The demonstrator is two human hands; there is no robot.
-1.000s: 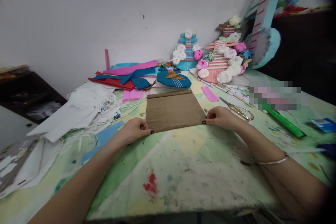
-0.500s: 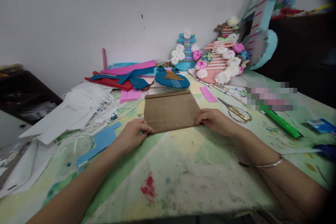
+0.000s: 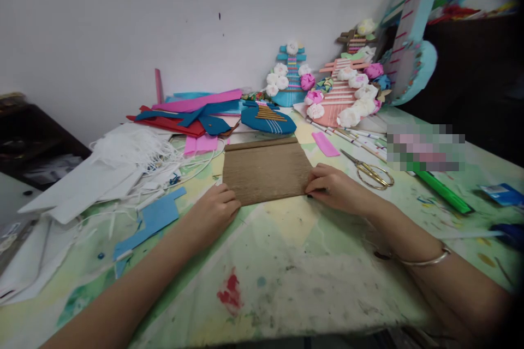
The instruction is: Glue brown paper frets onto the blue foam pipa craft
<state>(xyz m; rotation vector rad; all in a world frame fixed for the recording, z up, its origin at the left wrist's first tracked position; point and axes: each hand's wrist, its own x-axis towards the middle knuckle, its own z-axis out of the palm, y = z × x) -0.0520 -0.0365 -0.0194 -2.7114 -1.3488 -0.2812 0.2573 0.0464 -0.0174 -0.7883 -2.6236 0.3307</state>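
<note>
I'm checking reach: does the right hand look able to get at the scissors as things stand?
Probably yes: the scissors lie just beyond the right hand, with nothing visible between them, though it is at a corner of the brown sheet.

Brown sheet (image 3: pixel 267 173); mottled green-and-yellow table (image 3: pixel 286 240); gold-handled scissors (image 3: pixel 360 165).

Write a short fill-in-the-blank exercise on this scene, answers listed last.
The left hand and right hand touch a sheet coloured ____.
The bangle is on the same side as the ____ hand.
The scissors have handles coloured ____.
The light blue piece lies to the ____ of the sheet.

Missing words: brown; right; gold; left.
</note>
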